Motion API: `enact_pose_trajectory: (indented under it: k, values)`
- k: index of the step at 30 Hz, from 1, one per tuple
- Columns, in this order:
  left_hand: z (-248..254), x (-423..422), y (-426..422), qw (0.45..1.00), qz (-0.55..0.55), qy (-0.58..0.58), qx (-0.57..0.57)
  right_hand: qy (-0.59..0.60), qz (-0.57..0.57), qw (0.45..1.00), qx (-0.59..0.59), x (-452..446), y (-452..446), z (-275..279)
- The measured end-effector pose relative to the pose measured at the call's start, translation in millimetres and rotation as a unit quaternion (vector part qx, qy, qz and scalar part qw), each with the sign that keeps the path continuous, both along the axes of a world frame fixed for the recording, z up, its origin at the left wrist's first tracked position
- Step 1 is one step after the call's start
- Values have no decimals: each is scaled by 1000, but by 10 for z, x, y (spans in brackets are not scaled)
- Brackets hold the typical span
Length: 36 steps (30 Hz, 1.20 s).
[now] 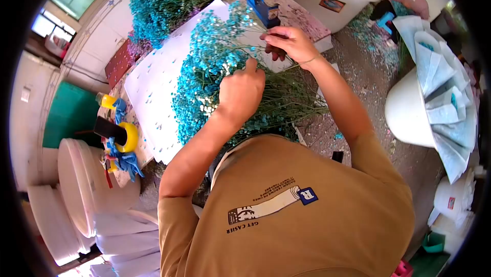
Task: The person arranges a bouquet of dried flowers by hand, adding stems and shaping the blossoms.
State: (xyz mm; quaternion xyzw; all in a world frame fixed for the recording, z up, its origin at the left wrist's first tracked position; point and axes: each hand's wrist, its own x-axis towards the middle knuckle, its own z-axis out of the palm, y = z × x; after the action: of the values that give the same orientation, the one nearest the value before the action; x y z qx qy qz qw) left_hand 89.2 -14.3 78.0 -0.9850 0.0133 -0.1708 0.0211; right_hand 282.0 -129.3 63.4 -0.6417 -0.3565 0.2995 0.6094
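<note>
Clearly, from my distant seat behind the head camera, the blue flower bunch (192, 90) is the thing in hand: its blossoms lie over the white paper (146, 87) on the table, and its green stems (294, 95) run off to the right, close in front of the wearer's body. The right hand (292, 45) is held narrow, thumb and fingers drawn together on what looks like a thin sprig (240, 17) at the far side of the bunch. The left hand (241, 91) lies over the middle, back towards me and fingers curled in; its palm is hidden, so I cannot tell whether it closes on stems or merely presses on them.

I judge the bunch to be very light, springy rather than stiff, and fragile at the heads; the bits of blue scattered on the paper suggest it sheds easily. The wiry stems probably tangle, so I would take hold low on bare stem with a soft fingertip pinch, and keep pressure off the blossoms. Dry stalks should not be slippery, though single ones may roll or bend between the fingers. The blue tape dispenser (264, 12) stands just beyond the right hand.
</note>
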Motion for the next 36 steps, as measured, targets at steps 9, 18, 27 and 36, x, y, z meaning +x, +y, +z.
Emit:
enact_pose_trajectory:
  k: [9, 18, 27, 36]
  values:
    - [-27, -10, -91, 992, -33, -61, -105, -60, -8, 997, 52, -52, -513, -180]
    - [-162, -2, -106, 990, -63, -63, -110, -123, -40, 982, -138, 230, -1114, -1160]
    - [-281, -153, -85, 991, -75, -43, -101, -47, 127, 961, -242, 252, -902, -824]
    - [-175, -333, -113, 979, -112, -93, -142, -282, 241, 873, -317, 105, -874, -828]
